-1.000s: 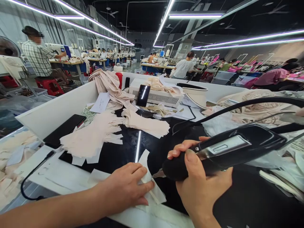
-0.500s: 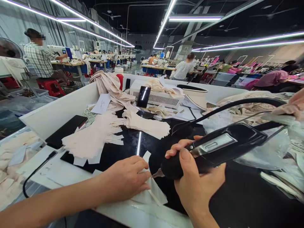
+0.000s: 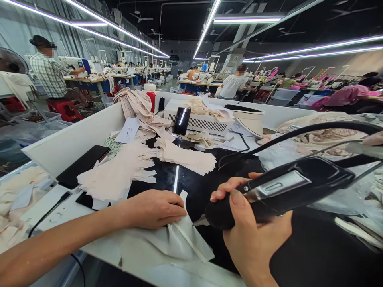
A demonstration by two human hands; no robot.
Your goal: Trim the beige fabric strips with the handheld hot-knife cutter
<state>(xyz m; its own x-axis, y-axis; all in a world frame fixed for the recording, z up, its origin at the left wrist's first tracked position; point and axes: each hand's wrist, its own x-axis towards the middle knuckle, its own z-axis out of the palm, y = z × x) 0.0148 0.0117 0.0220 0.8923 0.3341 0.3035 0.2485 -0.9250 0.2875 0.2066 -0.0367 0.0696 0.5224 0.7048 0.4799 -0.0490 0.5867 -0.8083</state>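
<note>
My left hand (image 3: 155,209) lies on a pale fabric piece (image 3: 182,239) at the near edge of the glossy black worktop (image 3: 155,181), fingers together and pressing it down. My right hand (image 3: 254,239) is wrapped round the padded black grip of a corded handheld cutting tool (image 3: 287,189). The tool's small metal tip (image 3: 199,220) sits just right of my left fingertips, at the fabric's edge. A black cable (image 3: 299,131) arcs away from the tool to the right.
Stacks of cut beige fabric pieces (image 3: 119,171) lie on the left of the worktop beside a black phone (image 3: 82,163). A white box unit (image 3: 197,119) and a white wall (image 3: 74,137) stand behind. Lace garments (image 3: 323,135) are heaped at the right. People sit at distant sewing tables.
My left hand has slid away from me along the fabric piece, and more of the pale fabric now shows below it. The tool in my right hand has barely shifted.
</note>
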